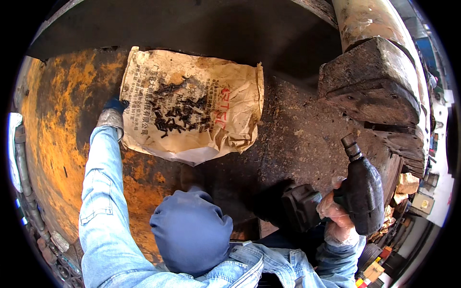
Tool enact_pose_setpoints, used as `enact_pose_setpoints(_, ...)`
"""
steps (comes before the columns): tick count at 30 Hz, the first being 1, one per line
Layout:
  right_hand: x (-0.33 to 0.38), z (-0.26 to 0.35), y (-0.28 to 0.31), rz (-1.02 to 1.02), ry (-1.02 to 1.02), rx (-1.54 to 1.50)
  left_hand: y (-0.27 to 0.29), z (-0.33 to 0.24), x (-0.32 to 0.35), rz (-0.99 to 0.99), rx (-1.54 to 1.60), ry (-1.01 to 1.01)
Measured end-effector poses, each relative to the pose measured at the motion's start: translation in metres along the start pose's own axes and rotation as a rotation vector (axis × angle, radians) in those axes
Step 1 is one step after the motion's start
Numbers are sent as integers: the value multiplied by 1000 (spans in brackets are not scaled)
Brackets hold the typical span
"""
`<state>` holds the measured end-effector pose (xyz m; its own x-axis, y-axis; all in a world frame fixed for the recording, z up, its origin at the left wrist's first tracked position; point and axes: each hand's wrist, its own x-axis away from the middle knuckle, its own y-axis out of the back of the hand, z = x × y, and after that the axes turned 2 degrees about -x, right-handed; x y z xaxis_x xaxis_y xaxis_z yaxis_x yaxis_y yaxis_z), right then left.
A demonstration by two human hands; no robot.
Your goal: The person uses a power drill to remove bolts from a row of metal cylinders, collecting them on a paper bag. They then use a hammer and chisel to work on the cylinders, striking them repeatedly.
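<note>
A crumpled brown paper bag [240,96] lies flat on the rusty metal surface, with printing on it. Several small black bolts [185,113] are scattered in a pile over its middle. At the bag's left edge rests my left hand [115,105] in a dark blue glove; its fingers are too dark to make out. My right hand [338,211], in a clear plastic glove, is wrapped round the handle of a black cordless impact wrench [365,192]. The wrench's socket end points up and away from me, and its battery [300,204] is on the left.
A thick worn pipe [370,19] and a heavy dark metal block [374,81] stand at the far right. Orange rusty plate [53,139] spreads on the left. A rounded dark-blue cloth shape [192,233] sits between my arms. Pipes [26,168] run along the left edge.
</note>
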<state>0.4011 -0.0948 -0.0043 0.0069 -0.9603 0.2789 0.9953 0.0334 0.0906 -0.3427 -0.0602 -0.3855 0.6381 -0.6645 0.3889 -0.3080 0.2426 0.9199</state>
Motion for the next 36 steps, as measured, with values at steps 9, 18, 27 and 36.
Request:
enact_pose_setpoints(9, -25, -65, 33, 96, -3, -9, 62, -71, 15, -59, 1, 0)
enact_pose_setpoints(18, -71, -60, 21, 198, -88, 432, 45, -26, 8, -40, -101, 88)
enact_pose_setpoints(27, -137, -124, 23, 546, -7, 368, 51, -62, 52, -222, -180, 85)
enact_pose_setpoints(36, -212, -137, -161, 695, 200, 107, 57, -64, 53, -169, -142, 93)
